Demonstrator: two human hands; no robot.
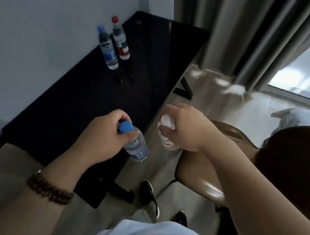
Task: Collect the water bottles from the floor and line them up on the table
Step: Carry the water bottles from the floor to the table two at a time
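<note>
Curling round clear plastic: left grip [100,130], blue-capped bottle [136,148]; right grip [186,129], white-capped bottle [167,143].

Single head-worn camera, looking forward and steeply down.
The wide-angle view sits close above the left hand [98,130] and the right hand [186,129], which are in the middle. The black desk [74,95] runs away to the upper left along the wall [34,24], the curtain [258,32] hangs at the upper right, and the shoes [148,194] show near the bottom edge.
</note>
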